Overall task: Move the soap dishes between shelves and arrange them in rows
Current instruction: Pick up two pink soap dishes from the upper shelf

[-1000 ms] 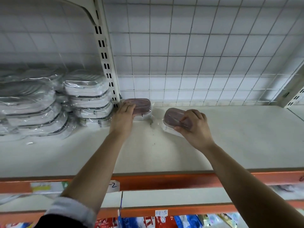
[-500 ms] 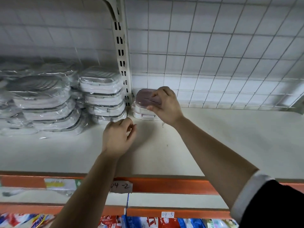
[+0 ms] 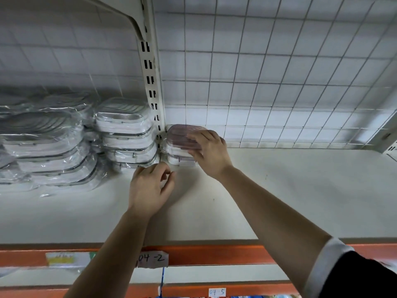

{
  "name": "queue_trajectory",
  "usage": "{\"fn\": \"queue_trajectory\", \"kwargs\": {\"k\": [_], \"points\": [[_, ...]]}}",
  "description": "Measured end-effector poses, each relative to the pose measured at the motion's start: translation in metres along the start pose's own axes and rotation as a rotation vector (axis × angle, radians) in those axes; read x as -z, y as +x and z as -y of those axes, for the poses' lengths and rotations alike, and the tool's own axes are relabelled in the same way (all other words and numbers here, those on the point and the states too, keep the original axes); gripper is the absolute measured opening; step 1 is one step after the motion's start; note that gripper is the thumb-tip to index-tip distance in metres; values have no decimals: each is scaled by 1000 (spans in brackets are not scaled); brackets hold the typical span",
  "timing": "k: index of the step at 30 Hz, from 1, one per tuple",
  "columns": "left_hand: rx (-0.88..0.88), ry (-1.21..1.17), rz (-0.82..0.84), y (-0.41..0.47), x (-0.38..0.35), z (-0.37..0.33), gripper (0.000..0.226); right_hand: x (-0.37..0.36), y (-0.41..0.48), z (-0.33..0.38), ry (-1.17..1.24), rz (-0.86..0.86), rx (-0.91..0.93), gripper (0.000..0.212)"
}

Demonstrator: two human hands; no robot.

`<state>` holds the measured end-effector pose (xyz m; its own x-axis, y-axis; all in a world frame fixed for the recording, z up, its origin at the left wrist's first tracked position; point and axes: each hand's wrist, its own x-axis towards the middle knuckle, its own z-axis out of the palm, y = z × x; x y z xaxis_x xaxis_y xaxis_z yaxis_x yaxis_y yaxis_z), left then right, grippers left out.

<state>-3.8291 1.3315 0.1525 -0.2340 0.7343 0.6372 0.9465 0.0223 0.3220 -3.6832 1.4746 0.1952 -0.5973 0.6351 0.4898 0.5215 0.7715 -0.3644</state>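
Note:
A purple-lidded soap dish (image 3: 179, 136) in clear wrap sits on top of a second wrapped dish (image 3: 179, 161), stacked at the back of the white shelf (image 3: 279, 190) beside the upright post. My right hand (image 3: 209, 152) grips the top dish from its right side. Hovering just in front of the stack, my left hand (image 3: 150, 188) has loosely curled fingers and holds nothing. To the left of the post stand stacks of white wrapped soap dishes (image 3: 125, 134).
A slotted upright post (image 3: 151, 78) divides the shelf bays. Wire grid backing (image 3: 268, 72) runs behind. An orange shelf edge (image 3: 214, 255) carries a paper tag "04-2" (image 3: 153, 259). More wrapped dishes (image 3: 43, 151) fill the far left.
My right hand carried its purple dish left and set it on top of the other one by the post. My left hand let go of the lower dish and drew back toward me.

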Motion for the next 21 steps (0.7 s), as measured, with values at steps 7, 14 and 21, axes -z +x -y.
{"fn": "queue_trajectory", "kwargs": {"k": [7, 14, 21], "points": [[-167, 72, -118, 11, 0, -28, 23, 29, -48, -25, 25, -210, -36, 39], [-190, 42, -35, 19, -6, -74, 24, 57, -85, -45, -11, -177, -107, 39], [-233, 36, 77, 9, -20, -139, 29, 96, -134, -64, -41, -174, -141, 39]]}}
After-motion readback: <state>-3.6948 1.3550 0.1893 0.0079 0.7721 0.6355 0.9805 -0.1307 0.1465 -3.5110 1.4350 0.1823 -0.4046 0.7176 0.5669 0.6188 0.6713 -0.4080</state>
